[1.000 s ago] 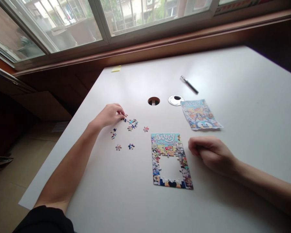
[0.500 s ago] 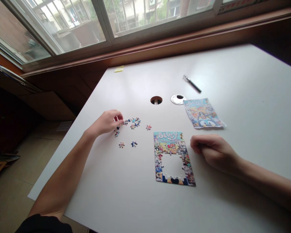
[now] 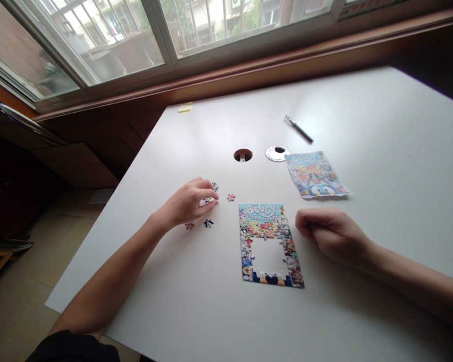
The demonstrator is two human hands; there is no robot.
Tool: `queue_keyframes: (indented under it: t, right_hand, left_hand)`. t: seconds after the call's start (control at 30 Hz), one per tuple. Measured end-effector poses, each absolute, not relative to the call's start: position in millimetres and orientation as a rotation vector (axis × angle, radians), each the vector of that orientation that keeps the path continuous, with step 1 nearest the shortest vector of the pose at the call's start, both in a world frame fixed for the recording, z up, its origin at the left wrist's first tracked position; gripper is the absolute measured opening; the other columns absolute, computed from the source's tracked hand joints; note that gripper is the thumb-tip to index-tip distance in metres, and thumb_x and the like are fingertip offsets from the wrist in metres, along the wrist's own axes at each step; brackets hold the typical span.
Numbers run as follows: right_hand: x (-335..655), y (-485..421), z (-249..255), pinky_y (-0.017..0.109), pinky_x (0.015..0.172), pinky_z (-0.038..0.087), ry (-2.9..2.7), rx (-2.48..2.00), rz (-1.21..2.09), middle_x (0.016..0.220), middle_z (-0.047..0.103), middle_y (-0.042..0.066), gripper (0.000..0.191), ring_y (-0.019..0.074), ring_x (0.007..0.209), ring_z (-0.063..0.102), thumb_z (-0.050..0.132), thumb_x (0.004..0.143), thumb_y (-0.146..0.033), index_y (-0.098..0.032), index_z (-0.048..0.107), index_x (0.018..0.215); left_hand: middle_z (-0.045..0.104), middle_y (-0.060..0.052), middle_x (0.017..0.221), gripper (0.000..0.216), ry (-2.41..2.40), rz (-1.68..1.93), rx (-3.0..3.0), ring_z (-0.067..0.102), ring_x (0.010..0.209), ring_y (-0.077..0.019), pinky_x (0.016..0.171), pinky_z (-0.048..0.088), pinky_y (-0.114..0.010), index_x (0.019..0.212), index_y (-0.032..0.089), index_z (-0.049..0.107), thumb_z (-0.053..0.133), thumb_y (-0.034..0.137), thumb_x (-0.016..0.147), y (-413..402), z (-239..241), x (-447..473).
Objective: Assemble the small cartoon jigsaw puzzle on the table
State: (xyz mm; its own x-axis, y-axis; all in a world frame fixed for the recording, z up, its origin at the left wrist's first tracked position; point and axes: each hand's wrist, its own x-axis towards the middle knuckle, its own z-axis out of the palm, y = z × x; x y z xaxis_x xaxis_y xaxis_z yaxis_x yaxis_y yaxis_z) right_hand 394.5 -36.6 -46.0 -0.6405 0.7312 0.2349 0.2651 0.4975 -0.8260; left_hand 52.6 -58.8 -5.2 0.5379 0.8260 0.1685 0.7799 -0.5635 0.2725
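My left hand (image 3: 196,198) is over the group of small puzzle pieces, its fingers curved and the thumb a little apart from them. I make out no piece held at its fingertips. Some pieces (image 3: 215,186) show past the fingers; others are hidden beneath the hand. A pinkish piece (image 3: 231,197) lies to its right, a dark blue piece (image 3: 209,223) and a partly covered piece (image 3: 189,225) nearer me. The jigsaw puzzle (image 3: 264,221), its border and top filled around a bare white middle, lies flat between my hands. Beside its right edge rests my right hand (image 3: 330,234), closed in a fist.
Behind the puzzle lies a picture sheet (image 3: 317,176) with a matching design. A black pen (image 3: 299,129), a round metal cover (image 3: 277,154) and a cable hole (image 3: 243,155) are farther back. A yellow sticky note (image 3: 185,107) is at the table's far left edge, below the window.
My left hand has moved right and slightly toward me, from the left end of the loose pieces to over the group, covering more of them. My right fist has stayed put.
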Motion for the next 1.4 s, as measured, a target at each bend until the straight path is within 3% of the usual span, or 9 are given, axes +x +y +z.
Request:
queue_keyframes:
  t: [0.07,0.13,0.3,0.47,0.67,0.77,0.9,1.13,1.4]
  right_hand:
    - [393.8,-36.7,-45.3,0.024,0.048,0.028,-2.166,-0.807,1.055,0.054,0.037,-0.004,0.012,0.0102,0.052,0.032,0.033,0.06,-0.011,-0.019,0.042,0.057]
    - [393.1,-36.7,-44.8,0.023,0.049,0.028,-2.168,-0.799,1.048,0.054,0.037,-0.004,0.012,0.0101,0.052,0.032,0.032,0.059,-0.011,-0.019,0.041,0.057]
    - [392.0,-36.3,-44.9,0.023,0.049,0.028,-2.172,-0.778,1.032,0.054,0.038,-0.004,0.013,0.0101,0.052,0.033,0.031,0.058,-0.012,-0.019,0.042,0.057]
    - [392.6,-36.4,-45.9,0.024,0.048,0.027,-2.168,-0.766,1.028,0.054,0.037,-0.004,0.013,0.0102,0.052,0.032,0.031,0.059,-0.011,-0.02,0.041,0.058]
    - [393.3,-36.3,-46.0,0.024,0.049,0.027,-2.165,-0.777,1.058,0.054,0.037,-0.004,0.013,0.0106,0.053,0.032,0.031,0.059,-0.011,-0.02,0.042,0.058]
    - [392.9,-36.7,-44.9,0.025,0.05,0.027,-2.172,-0.794,1.063,0.054,0.037,-0.003,0.013,0.0109,0.053,0.032,0.032,0.06,-0.011,-0.02,0.042,0.058]
    - [391.4,-37.8,-41.9,0.025,0.05,0.028,-2.18,-0.814,1.064,0.055,0.038,-0.003,0.013,0.0112,0.053,0.033,0.033,0.059,-0.011,-0.02,0.041,0.057]
    - [391.8,-38.3,-40.7,0.025,0.051,0.03,-2.195,-0.85,1.054,0.054,0.039,-0.003,0.014,0.012,0.053,0.035,0.034,0.059,-0.01,-0.02,0.043,0.057]
    - [392.8,-37.8,-40.1,0.025,0.051,0.03,-2.196,-0.846,1.066,0.054,0.04,-0.003,0.014,0.0122,0.053,0.034,0.035,0.058,-0.009,-0.02,0.043,0.057]
  left_hand:
    - [0.064,-0.01,0.115,0.029,1.35,0.345,2.704,0.056,0.104,-0.0224,0.089,0.047,-0.037,0.121,0.022,0.066,0.051,0.029,0.098,-63.2,-6.8,67.7]
    - [0.065,-0.01,0.119,0.032,1.357,0.268,2.762,0.055,0.107,-0.0242,0.091,0.044,-0.04,0.127,0.021,0.063,0.05,0.031,0.099,-65.6,-7.6,76.4]
    - [0.071,-0.004,0.11,0.018,1.278,0.381,2.691,0.059,0.106,-0.0199,0.098,0.043,-0.038,0.099,0.02,0.07,0.054,0.027,0.098,-63.0,-10.6,67.7]
    - [0.068,-0.007,0.096,0.017,1.399,0.419,2.581,0.06,0.091,-0.0191,0.081,0.048,-0.033,0.09,0.018,0.07,0.064,0.033,0.092,-61.9,-15.9,66.1]
    - [0.07,-0.005,0.094,0.014,1.305,0.371,2.53,0.062,0.088,-0.0171,0.083,0.048,-0.032,0.098,0.019,0.071,0.063,0.03,0.093,-66.7,5.2,62.2]
    - [0.068,-0.006,0.096,0.019,1.421,0.263,2.535,0.061,0.092,-0.0196,0.08,0.047,-0.032,0.089,0.018,0.072,0.069,0.037,0.088,-69.5,13.1,56.8]
    - [0.067,-0.005,0.087,0.021,1.44,0.202,2.541,0.06,0.082,-0.0171,0.075,0.046,-0.03,0.079,0.017,0.071,0.067,0.035,0.09,-71.3,6.0,61.4]
    - [0.068,-0.004,0.101,0.014,1.285,0.22,2.539,0.063,0.091,-0.0164,0.087,0.045,-0.031,0.097,0.022,0.071,0.059,0.022,0.092,-73.2,10.5,64.6]
    - [0.065,-0.004,0.091,0.018,1.497,0.15,2.513,0.06,0.083,-0.0171,0.079,0.045,-0.032,0.083,0.017,0.067,0.06,0.031,0.091,-78.6,6.4,77.4]
